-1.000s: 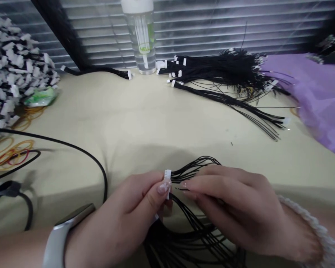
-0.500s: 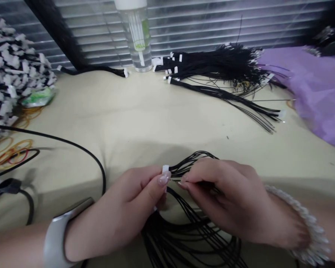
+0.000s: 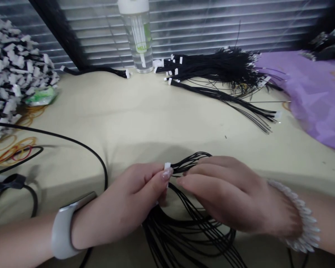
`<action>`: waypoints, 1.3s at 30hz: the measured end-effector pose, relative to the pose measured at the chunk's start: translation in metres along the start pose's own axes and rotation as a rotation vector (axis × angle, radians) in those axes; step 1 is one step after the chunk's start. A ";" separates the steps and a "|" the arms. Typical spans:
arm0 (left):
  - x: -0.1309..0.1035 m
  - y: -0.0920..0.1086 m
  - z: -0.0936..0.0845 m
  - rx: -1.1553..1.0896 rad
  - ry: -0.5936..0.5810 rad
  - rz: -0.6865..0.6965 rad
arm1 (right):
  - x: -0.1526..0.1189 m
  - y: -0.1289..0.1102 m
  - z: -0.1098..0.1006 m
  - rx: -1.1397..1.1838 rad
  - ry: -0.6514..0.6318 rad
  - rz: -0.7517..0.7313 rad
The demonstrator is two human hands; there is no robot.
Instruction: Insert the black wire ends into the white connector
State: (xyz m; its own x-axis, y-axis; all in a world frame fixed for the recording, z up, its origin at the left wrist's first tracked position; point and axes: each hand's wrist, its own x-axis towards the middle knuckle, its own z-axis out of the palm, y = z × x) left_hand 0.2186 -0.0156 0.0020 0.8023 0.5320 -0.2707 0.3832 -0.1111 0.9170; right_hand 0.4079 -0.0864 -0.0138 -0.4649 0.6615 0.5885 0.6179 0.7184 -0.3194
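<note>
Thumb and fingers of my left hand [image 3: 128, 201] pinch a small white connector [image 3: 167, 166] at the lower centre. Thin black wires [image 3: 188, 160] run from the connector toward the right. Beside them is my right hand [image 3: 229, 190], its fingers bent and closed around a thin black wire whose end lies near the connector. Part of that wire is hidden by the hand. Below both hands a larger bundle of black wires [image 3: 181, 230] fans out to the bottom edge.
At the back stand a clear bottle [image 3: 141, 41] and a pile of black wires [image 3: 217, 65]. White connectors [image 3: 8, 70] are heaped at the left, near rubber bands [image 3: 16, 150] and a black cable [image 3: 72, 139]. Purple plastic [image 3: 321, 100] lies at the right.
The fingers of my right hand have turned and closed in more over the wire near the connector. My left hand keeps its pinch. The whole view has shifted slightly.
</note>
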 end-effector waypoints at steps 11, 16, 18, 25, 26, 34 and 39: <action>0.002 -0.003 0.002 -0.095 -0.027 -0.059 | 0.016 -0.005 -0.013 -0.217 -0.067 -0.201; 0.000 -0.003 0.001 -0.086 -0.037 -0.018 | 0.015 -0.005 -0.011 -0.379 -0.037 -0.390; 0.000 -0.003 0.001 -0.056 -0.058 -0.003 | 0.016 -0.006 -0.012 -0.434 -0.055 -0.461; 0.000 -0.002 0.002 0.062 -0.065 0.055 | 0.018 -0.008 -0.008 -0.441 -0.069 -0.440; 0.000 -0.002 0.003 0.071 -0.056 0.057 | 0.018 -0.008 -0.007 -0.431 -0.059 -0.428; 0.000 -0.009 0.007 -0.160 0.290 0.020 | 0.020 0.004 -0.021 -0.426 -0.032 0.101; 0.002 -0.020 0.006 -0.354 0.521 -0.012 | 0.019 0.007 -0.039 -0.495 -0.173 0.334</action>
State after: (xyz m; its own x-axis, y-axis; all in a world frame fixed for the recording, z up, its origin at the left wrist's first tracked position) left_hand 0.2157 -0.0173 -0.0190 0.4368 0.8804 -0.1848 0.1439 0.1344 0.9804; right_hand 0.4281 -0.0776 0.0245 -0.2658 0.8885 0.3740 0.9492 0.3090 -0.0593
